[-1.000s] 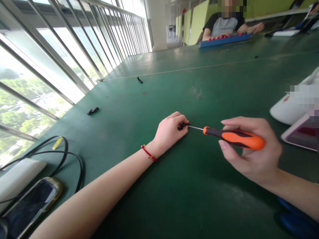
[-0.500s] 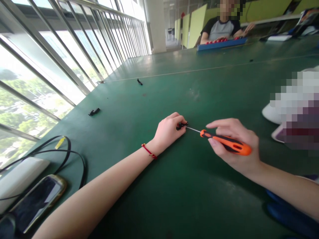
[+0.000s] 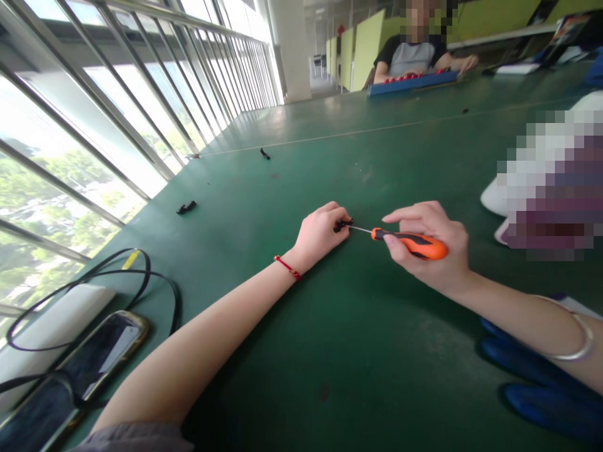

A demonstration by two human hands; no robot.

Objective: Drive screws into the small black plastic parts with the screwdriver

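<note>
My left hand (image 3: 321,230) is closed in a pinch on a small black part (image 3: 343,225), steadying it at the green tabletop (image 3: 292,351). The part's exact kind is too small to make out, and my fingers cover some of it. An orange and black screwdriver (image 3: 414,243) lies across my right hand (image 3: 436,263), gripped between thumb and fingers, with the index finger stretched along above the handle. Its thin metal shaft points left, and the tip meets the black part at my left fingertips.
Two more small black parts, one nearer (image 3: 186,208) and one farther (image 3: 265,154), lie to the left. A phone (image 3: 94,364), a white box-like device (image 3: 61,326) and black cables sit lower left. Dark blue objects (image 3: 541,376) lie lower right. Across the table, a person sits behind a blue tray (image 3: 414,83).
The whole view has shifted slightly. My right hand with the screwdriver has turned a little, the handle now lying more level. My left hand keeps its pinch on the black part.
</note>
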